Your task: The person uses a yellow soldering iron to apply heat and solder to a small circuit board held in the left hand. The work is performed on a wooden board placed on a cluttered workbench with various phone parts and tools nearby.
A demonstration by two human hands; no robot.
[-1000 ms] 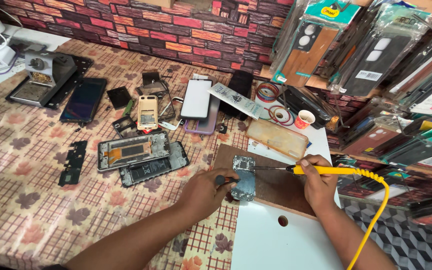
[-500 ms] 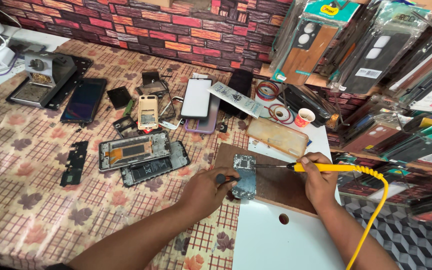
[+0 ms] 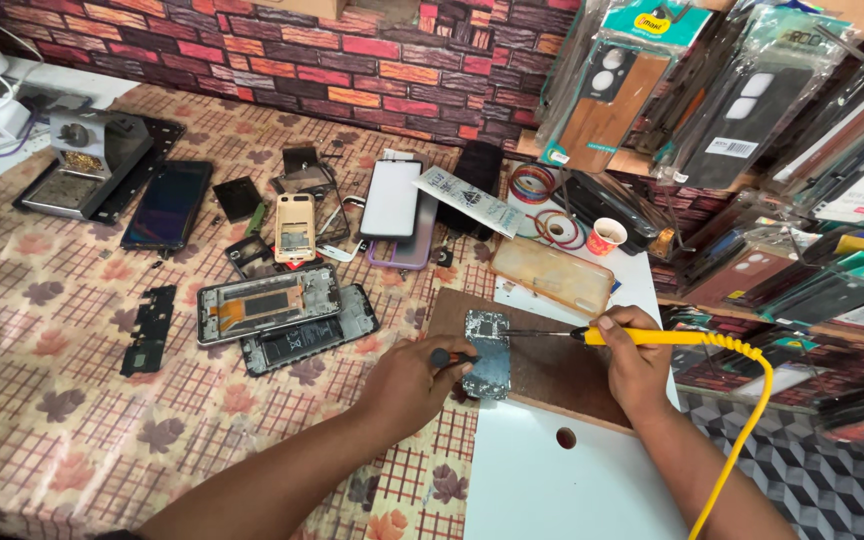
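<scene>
Holding a yellow iron (image 3: 652,337) in the right hand (image 3: 637,362), tip on the board (image 3: 486,352); left hand (image 3: 414,382) grips a tool (image 3: 449,356). A slip could scorch neighbouring parts.

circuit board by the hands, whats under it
The circuit board lies on a brown wooden board, which rests partly on a white panel and partly on the patterned tablecloth. The part of the wood right beneath the circuit board is covered.
</scene>
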